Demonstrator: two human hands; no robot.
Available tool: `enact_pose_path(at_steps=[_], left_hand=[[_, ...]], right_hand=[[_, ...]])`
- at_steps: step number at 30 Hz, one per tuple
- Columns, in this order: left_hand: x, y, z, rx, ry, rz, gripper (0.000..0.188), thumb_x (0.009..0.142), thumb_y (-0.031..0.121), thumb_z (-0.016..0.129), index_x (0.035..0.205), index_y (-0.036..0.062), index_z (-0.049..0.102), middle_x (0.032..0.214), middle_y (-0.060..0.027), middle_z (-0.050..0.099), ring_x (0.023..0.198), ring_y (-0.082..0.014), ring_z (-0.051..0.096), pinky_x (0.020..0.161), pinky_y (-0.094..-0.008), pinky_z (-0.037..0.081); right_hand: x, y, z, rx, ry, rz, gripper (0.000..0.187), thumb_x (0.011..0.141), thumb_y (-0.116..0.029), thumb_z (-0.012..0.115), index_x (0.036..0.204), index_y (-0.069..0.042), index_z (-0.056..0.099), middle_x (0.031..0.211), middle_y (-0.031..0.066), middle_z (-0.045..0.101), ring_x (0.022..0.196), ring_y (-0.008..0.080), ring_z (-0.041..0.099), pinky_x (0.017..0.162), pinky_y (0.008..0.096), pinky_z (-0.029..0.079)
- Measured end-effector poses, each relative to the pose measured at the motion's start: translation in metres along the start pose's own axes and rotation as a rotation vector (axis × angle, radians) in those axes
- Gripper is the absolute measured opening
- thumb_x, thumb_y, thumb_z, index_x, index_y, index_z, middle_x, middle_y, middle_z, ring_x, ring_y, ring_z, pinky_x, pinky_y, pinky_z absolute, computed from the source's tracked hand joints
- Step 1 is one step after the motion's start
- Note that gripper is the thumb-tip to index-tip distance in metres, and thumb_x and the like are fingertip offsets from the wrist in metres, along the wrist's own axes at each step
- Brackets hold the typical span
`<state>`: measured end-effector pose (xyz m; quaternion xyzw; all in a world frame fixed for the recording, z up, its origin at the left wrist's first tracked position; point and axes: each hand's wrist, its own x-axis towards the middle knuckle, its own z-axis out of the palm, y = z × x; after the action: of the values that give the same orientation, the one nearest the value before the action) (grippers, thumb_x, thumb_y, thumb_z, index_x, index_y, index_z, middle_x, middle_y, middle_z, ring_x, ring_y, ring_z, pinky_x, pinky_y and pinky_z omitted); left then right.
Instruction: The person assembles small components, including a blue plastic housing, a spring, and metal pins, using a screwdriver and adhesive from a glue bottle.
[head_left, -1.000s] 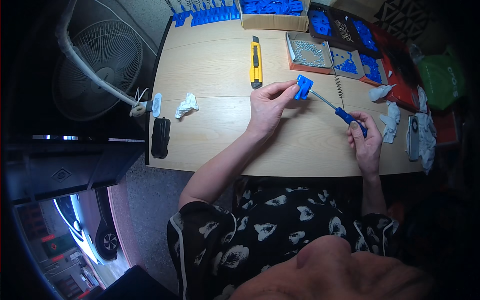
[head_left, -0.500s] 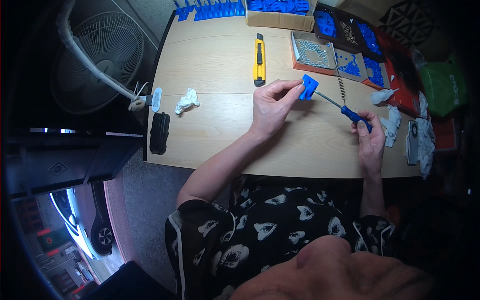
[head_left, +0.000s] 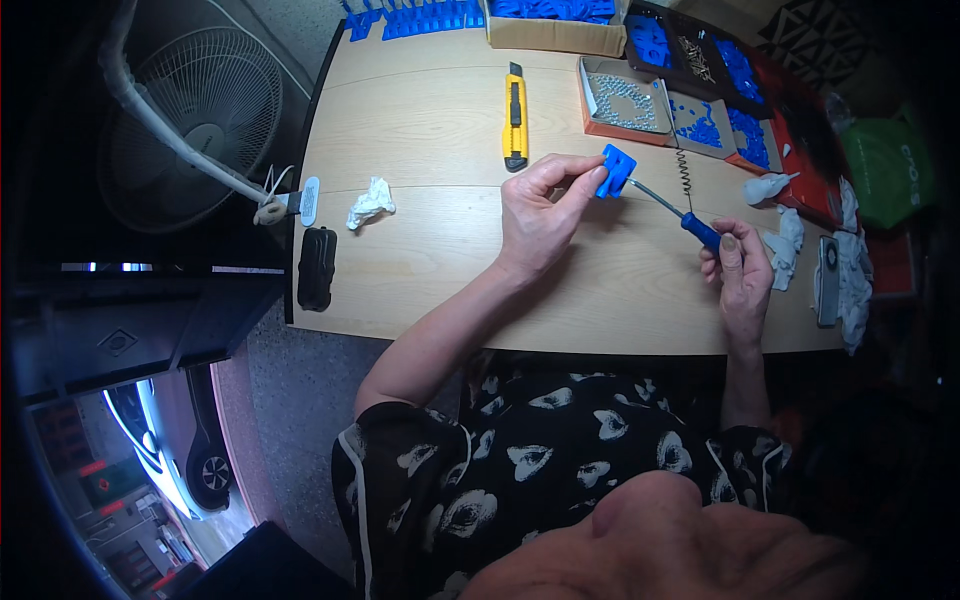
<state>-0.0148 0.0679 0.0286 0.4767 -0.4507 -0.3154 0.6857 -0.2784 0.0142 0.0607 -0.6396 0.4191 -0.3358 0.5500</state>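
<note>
Driving a screw into a small blue part held above the table.

The blue part [head_left: 615, 171], a flat notched plastic piece, is pinched in the left hand [head_left: 537, 215] grip; the right hand [head_left: 738, 272] grip is closed around the blue-handled screwdriver [head_left: 672, 211], tip at the part. Next, as I judge it, calls for steady turning with the tip kept seated. Nearby: a spring [head_left: 684, 167], a yellow knife [head_left: 515, 117], a screw tray [head_left: 622, 101].
</note>
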Motion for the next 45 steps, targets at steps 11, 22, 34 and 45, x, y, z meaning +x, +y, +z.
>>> enact_pose_path(at_steps=[11, 22, 34, 45], left_hand=[[0.002, 0.000, 0.000, 0.047, 0.011, -0.005, 0.018, 0.092, 0.009, 0.071, 0.107, -0.0006, 0.073, 0.097, -0.0098, 0.072, 0.087, -0.0113, 0.067, 0.078, -0.0246, 0.056], [0.001, -0.001, 0.001, 0.063, 0.022, -0.030, 0.019, 0.092, 0.009, 0.071, 0.109, 0.0003, 0.073, 0.098, -0.0080, 0.071, 0.088, -0.0105, 0.066, 0.080, -0.0253, 0.054], [0.001, 0.000, 0.004, 0.045, 0.015, -0.029, 0.017, 0.092, 0.006, 0.070, 0.107, -0.0022, 0.073, 0.098, -0.0108, 0.071, 0.087, -0.0109, 0.066, 0.078, -0.0236, 0.055], [0.000, 0.001, 0.006, 0.034, 0.039, -0.062, 0.018, 0.093, 0.006, 0.070, 0.109, -0.0020, 0.072, 0.097, -0.0089, 0.070, 0.087, -0.0093, 0.065, 0.079, -0.0230, 0.054]], right_hand=[[0.003, -0.002, 0.004, 0.064, 0.016, -0.012, 0.037, 0.100, -0.017, 0.058, 0.128, 0.005, 0.050, 0.107, 0.0078, 0.056, 0.086, 0.0076, 0.052, 0.081, 0.0223, 0.044], [0.003, -0.002, 0.003, 0.078, -0.036, 0.054, 0.034, 0.098, -0.016, 0.058, 0.126, 0.003, 0.051, 0.107, 0.0068, 0.057, 0.092, 0.0088, 0.053, 0.082, 0.0238, 0.045], [0.003, 0.004, 0.007, 0.047, 0.058, -0.103, 0.031, 0.098, -0.009, 0.059, 0.126, 0.004, 0.052, 0.115, 0.0077, 0.052, 0.100, 0.0099, 0.051, 0.087, 0.0221, 0.043], [0.000, 0.004, 0.007, -0.052, 0.043, -0.038, 0.030, 0.102, -0.014, 0.056, 0.126, 0.003, 0.051, 0.109, 0.0055, 0.054, 0.093, 0.0066, 0.051, 0.083, 0.0214, 0.045]])
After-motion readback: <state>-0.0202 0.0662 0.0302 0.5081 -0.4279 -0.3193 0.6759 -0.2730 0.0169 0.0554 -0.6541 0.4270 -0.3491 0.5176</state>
